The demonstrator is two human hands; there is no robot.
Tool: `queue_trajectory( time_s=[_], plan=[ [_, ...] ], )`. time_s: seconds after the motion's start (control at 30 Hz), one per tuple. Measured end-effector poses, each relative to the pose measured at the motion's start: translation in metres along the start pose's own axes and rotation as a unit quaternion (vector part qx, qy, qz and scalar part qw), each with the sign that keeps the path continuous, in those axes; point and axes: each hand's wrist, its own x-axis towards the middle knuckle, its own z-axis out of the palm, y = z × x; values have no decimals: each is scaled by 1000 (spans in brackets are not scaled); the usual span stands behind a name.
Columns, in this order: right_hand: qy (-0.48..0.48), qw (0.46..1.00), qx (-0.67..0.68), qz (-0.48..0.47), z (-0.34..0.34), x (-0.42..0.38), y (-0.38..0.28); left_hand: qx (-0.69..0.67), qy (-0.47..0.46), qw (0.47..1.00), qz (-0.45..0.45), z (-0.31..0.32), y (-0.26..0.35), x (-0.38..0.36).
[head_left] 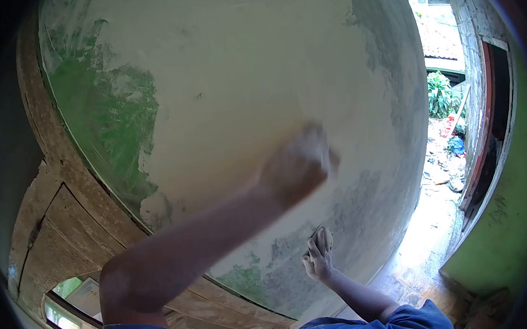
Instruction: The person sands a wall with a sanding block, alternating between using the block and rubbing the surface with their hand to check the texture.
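Hands: left [297,165] blurred on wall [239,63]; right [318,256] flat against it.

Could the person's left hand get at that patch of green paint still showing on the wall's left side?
Probably yes. The left hand is already pressed to the wall, blurred mid-stroke, and only bare plaster lies between it and the green patch. The right hand rests lower down, out of its way.

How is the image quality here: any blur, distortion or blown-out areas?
Head view: strong fisheye curving of the wall and dark corner vignetting; the left hand is motion-blurred; the right hand is sharper; the doorway daylight is overexposed, glaring on the floor.
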Motion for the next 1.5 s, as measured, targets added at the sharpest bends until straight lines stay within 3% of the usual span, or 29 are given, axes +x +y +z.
queue_trajectory(
  time_s=[0.03,0.1,0.17,0.23,0.27,0.33,0.4,0.43,0.47,0.5,0.57,0.6,0.63,0.7,0.73,0.8,0.83,0.87,0.9,0.93,0.97,1.03,1.07,1.1,1.27,1.33,1.43,1.47,1.5],
  plan=[
    [3,1000,-2,-2,-2,1,1,3,3,1000,1,4,-4,-2],
    [5,1000,1,-12,-2,1,1,66,101,989,87,8,-23,-11],
    [16,1000,-4,-12,3,-1,3,222,11,973,64,-13,-88,23],
    [16,1000,-5,-17,5,-1,5,-62,103,984,-133,-50,-155,51],
    [18,1000,-5,-16,5,-2,5,-60,102,984,-135,-46,-151,50],
    [20,1000,-7,-13,5,-2,3,-223,191,935,-198,-23,-126,54],
    [13,1000,-7,-7,2,-1,2,-130,81,988,-20,1,-66,31],
    [13,1000,-7,-8,1,-2,2,99,87,991,19,-1,-31,18],
    [12,1000,-7,-6,2,-3,2,-34,151,987,29,15,-21,9],
    [11,1000,-9,-4,3,-3,3,-31,154,987,31,7,-30,15],
    [21,1000,-10,-12,2,0,4,262,-57,958,106,-22,-76,39],
    [22,1000,-7,-15,2,0,2,-24,38,999,-3,-28,-113,50],
    [24,1000,-6,-17,3,0,1,-308,127,936,-112,-36,-151,60],
    [38,999,-21,-25,4,1,2,-126,139,967,-172,-72,-192,71],
    [39,999,-20,-25,5,2,2,-125,138,967,-172,-65,-186,71],
    [33,999,-19,-18,4,0,1,-346,148,903,-207,-22,-146,63],
    [30,999,-18,-17,3,-2,1,-266,214,936,-85,5,-107,50],
    [29,999,-17,-14,4,-3,2,-35,160,986,-42,30,-62,34],
    [29,999,-15,-13,5,-3,2,91,75,992,47,-14,-31,18],
    [30,999,-15,-15,4,-2,1,26,156,983,95,31,-18,3],
    [29,999,-16,-14,2,-2,1,29,158,982,95,16,-28,11],
    [37,999,-17,-13,4,1,0,170,-42,978,117,-28,-74,39],
    [38,999,-18,-14,4,0,1,-170,62,983,-27,-21,-113,55],
    [36,999,-17,-16,4,0,2,-485,154,844,-168,-14,-142,66],
    [29,999,-16,-4,3,0,1,-268,189,928,-175,3,-115,83],
    [24,1000,-16,-2,1,-3,0,-12,46,999,-5,11,-44,61],
    [19,1000,-12,-1,0,-3,3,71,120,988,61,31,-33,51],
    [19,1000,-6,0,1,-4,3,-104,213,971,10,38,-55,61],
    [16,1000,0,2,1,-6,3,-168,193,966,-22,40,-92,74]
  ],
)
